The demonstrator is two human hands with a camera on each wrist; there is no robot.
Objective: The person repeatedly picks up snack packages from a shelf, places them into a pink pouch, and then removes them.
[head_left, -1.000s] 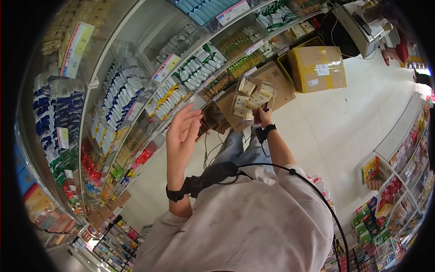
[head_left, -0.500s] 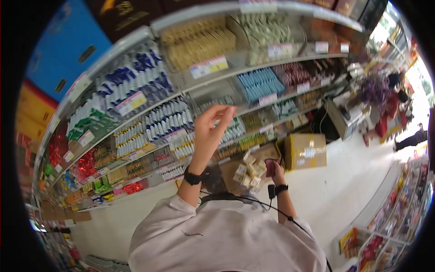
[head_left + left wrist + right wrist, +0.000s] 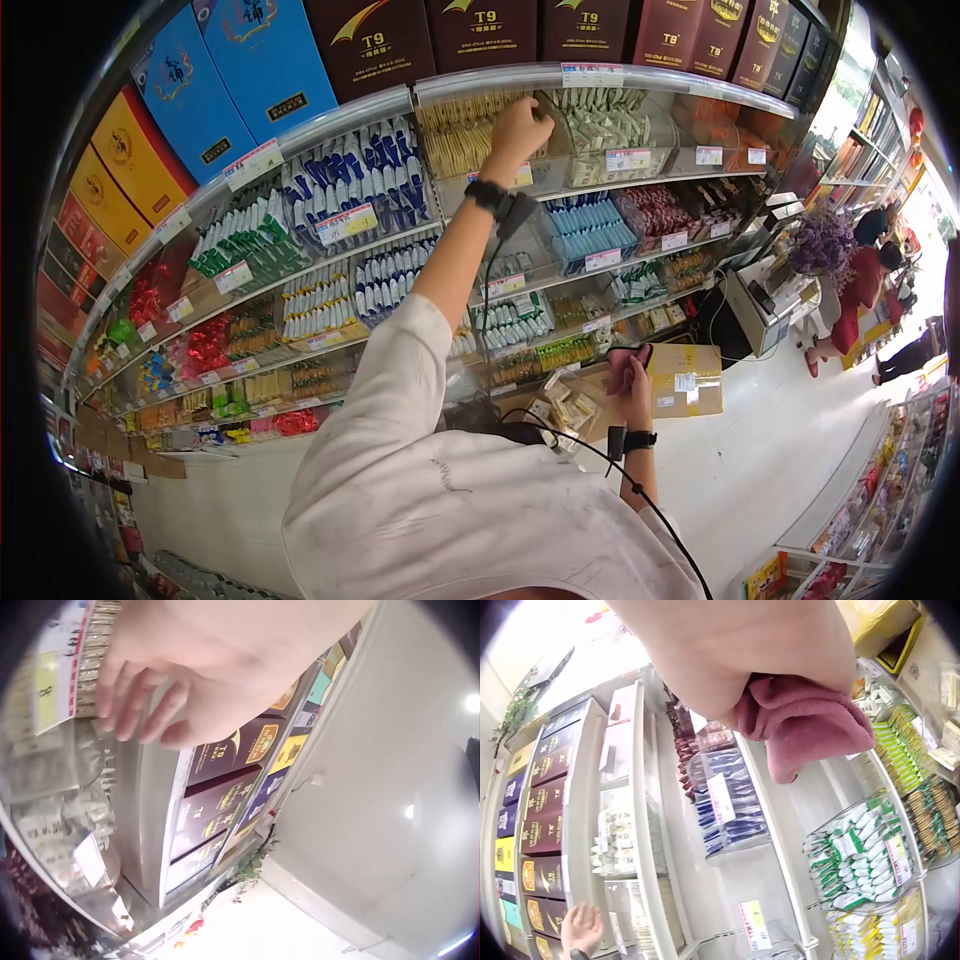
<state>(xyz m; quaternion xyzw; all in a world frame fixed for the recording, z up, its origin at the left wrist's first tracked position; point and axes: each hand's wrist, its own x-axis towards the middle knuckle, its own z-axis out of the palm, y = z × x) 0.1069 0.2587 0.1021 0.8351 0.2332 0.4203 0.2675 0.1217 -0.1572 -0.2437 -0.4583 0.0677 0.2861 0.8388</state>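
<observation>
My left hand (image 3: pixel 520 135) is raised at the top shelf, in front of a clear bin of gold-wrapped packets (image 3: pixel 452 135), close to its right end. Its fingers hang loosely bent in the left wrist view, where the hand (image 3: pixel 176 682) shows nothing held; whether they touch the bin I cannot tell. My right hand (image 3: pixel 636 405), low in front of the shelves, grips a dusky pink cloth (image 3: pixel 628 368). In the right wrist view the cloth (image 3: pixel 817 727) bunches out beneath the hand. A clear tray of pale packets (image 3: pixel 565 408) lies low, left of the right hand.
Dark gift boxes (image 3: pixel 485 35) and blue boxes (image 3: pixel 250 60) stand above the shelf. Bins of blue packets (image 3: pixel 590 230) and other wrapped packets fill the shelves below. A taped carton (image 3: pixel 690 380) sits on the floor; people are at the far right.
The head view has tilted up towards the shelves. My left hand has risen from the middle shelves to the top one. My right hand, with the cloth, has moved away from the clear tray.
</observation>
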